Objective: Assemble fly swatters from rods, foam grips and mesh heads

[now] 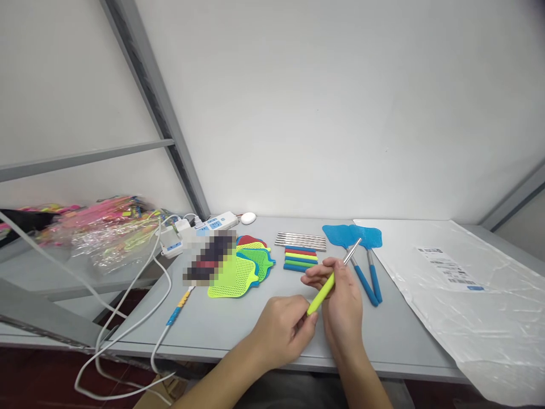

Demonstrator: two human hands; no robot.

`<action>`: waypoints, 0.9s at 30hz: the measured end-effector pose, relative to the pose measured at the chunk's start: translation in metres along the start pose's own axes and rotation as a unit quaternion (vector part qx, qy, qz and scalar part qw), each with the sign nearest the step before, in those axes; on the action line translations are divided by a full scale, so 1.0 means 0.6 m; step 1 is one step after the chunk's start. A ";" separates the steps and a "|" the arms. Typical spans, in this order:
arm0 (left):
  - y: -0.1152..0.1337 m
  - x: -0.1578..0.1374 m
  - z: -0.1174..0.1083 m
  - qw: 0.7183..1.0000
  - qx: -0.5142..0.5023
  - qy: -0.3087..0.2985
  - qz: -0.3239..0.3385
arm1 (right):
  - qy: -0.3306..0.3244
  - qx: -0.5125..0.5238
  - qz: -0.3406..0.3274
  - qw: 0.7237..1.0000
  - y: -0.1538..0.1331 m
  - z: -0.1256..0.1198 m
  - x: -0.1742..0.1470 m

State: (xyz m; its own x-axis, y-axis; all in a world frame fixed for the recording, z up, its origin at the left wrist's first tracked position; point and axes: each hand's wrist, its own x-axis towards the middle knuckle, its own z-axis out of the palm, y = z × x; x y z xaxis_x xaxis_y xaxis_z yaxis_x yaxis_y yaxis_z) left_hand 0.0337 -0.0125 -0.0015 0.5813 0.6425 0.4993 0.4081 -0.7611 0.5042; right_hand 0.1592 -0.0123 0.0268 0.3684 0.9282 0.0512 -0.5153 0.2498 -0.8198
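Note:
A yellow-green fly swatter handle (320, 296) with a silver metal rod (351, 251) slants up to the right above the table. My left hand (283, 329) is closed at its lower end. Near the joint with the rod, my right hand (344, 304) grips it between thumb and fingers. Behind the hands lie a row of metal rods (300, 241) and several coloured handles (300, 259). Two blue fly swatters (367, 236) rest just right of my right hand. Perforated swatter heads (233, 278) in green, blue and red overlap to the left.
White power strips (217, 222) stand at the back left by a white oval object (248, 218). A white cable (158, 341) loops over the left edge. A white plastic sheet (447, 301) covers the right side. Bagged colourful items (114, 227) lie far left; one tabletop object is pixelated.

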 end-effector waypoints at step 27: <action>0.000 -0.005 -0.007 0.997 0.040 -0.054 0.042 | -0.040 -0.010 -0.022 0.999 -0.014 -0.009 -0.008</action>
State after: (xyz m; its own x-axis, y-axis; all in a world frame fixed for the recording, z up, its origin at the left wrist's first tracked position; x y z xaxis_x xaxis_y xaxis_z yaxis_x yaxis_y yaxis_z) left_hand 0.0292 -0.0140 -0.0002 0.6865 0.5661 0.4564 0.4077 -0.8194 0.4030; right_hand 0.1658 -0.0205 0.0303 0.3273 0.9356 0.1320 -0.4846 0.2862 -0.8266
